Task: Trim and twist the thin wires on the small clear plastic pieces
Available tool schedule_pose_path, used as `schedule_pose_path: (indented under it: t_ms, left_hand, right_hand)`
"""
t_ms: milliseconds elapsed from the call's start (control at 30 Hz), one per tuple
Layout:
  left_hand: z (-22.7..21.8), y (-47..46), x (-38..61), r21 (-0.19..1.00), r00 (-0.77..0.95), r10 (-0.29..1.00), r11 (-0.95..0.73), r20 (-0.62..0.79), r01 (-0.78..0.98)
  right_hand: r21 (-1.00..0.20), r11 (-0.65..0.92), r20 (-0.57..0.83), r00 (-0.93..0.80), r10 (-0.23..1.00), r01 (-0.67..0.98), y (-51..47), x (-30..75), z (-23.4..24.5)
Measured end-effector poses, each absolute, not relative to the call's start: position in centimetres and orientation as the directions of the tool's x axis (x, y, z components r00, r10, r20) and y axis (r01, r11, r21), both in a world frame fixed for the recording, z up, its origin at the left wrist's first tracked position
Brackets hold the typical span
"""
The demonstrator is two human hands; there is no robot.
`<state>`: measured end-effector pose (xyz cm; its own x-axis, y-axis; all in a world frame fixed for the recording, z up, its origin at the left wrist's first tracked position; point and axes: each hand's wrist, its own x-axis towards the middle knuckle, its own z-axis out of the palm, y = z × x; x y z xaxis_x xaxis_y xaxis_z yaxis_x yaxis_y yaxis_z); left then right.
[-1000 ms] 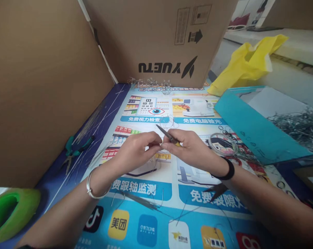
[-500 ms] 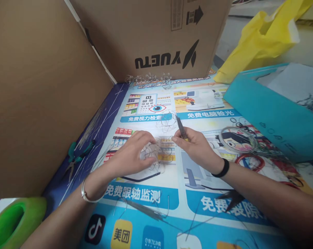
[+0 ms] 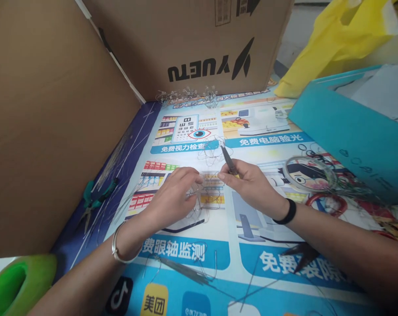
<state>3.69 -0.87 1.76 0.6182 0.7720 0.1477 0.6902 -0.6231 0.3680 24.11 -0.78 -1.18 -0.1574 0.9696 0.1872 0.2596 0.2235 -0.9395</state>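
My left hand [image 3: 177, 193] is closed on a loosely bent piece of thin wire [image 3: 196, 199], its fingers curled and the thumb below. Fine loops of that wire spread to the right, towards my right hand [image 3: 247, 177]. My right hand grips a dark, narrow, pointed tool [image 3: 229, 160] with a bit of yellow at the grip; its exact kind is unclear. The tool's tip points up and left, near another tangle of thin wire [image 3: 212, 151] on the printed sheet. Whether the tip touches that tangle, I cannot tell.
Cardboard walls [image 3: 192, 39] stand behind and left. Green-handled pliers [image 3: 95, 199] lie on the left beside straight wires. Green tape [image 3: 37, 281] sits front left. A clear round spool [image 3: 309, 173], red-handled scissors [image 3: 327, 204] and a blue box [image 3: 347, 131] are on the right.
The view has shifted slightly. My left fingers have closed in more around the wire, while my right hand keeps its grip on the pointed tool.
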Motion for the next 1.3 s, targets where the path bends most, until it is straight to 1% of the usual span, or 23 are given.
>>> schedule_pose_path:
  t_ms: [233,367,533,867,1100,1300]
  left_hand:
    - [1.87,-0.62,3.52,0.427,0.589,0.789,-0.6,0.174,0.677]
    - [1.86,-0.5,3.36,0.432,0.567,0.801,-0.589,0.194,0.683]
    - [1.96,-0.63,3.34,0.417,0.539,0.82,-0.566,0.194,0.711]
    - [1.7,-0.6,3.26,0.373,0.539,0.804,-0.594,0.25,0.713]
    - [1.73,-0.66,3.21,0.32,0.531,0.806,-0.591,0.261,0.741]
    - [1.67,-0.76,3.16,0.308,0.515,0.814,-0.579,0.268,0.755]
  right_hand:
    - [-0.942,0.206,0.161,-0.183,0.97,0.266,-0.75,24.21,-1.28]
    - [-0.936,0.21,0.159,-0.193,0.968,0.283,-0.84,24.21,-1.2]
    - [-0.931,0.214,0.158,-0.204,0.966,0.295,-0.85,24.16,-1.25]
    - [-0.925,0.218,0.157,-0.21,0.965,0.311,-0.92,24.16,-1.04]
    - [-0.924,0.211,0.148,-0.209,0.967,0.319,-0.87,24.17,-1.02]
    - [-0.923,0.21,0.145,-0.214,0.966,0.323,-0.92,24.15,-0.88]
